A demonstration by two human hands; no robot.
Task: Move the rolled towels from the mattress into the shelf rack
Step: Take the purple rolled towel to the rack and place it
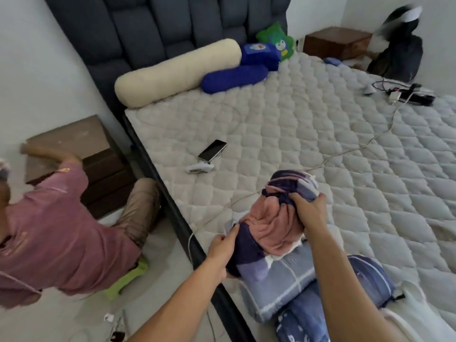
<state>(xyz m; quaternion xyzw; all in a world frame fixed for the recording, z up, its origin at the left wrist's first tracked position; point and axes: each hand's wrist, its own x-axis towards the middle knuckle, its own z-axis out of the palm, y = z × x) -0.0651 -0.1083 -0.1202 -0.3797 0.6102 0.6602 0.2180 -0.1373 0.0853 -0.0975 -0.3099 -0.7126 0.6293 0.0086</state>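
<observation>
A rolled towel (269,225), patterned in pink, navy and lilac, is held above the near edge of the quilted grey mattress (320,134). My left hand (223,245) grips its near, navy end. My right hand (312,213) clutches its far top end. Beneath it lies a blue-grey checked roll (283,285), and beside that a darker blue patterned roll (365,280). No shelf rack is in view.
A person in a pink shirt (49,233) crouches on the floor at left, by a brown bedside cabinet (81,156). A phone (212,149), a white controller (199,167), a cable and a power strip (409,93) lie on the mattress. Bolsters rest against the dark headboard.
</observation>
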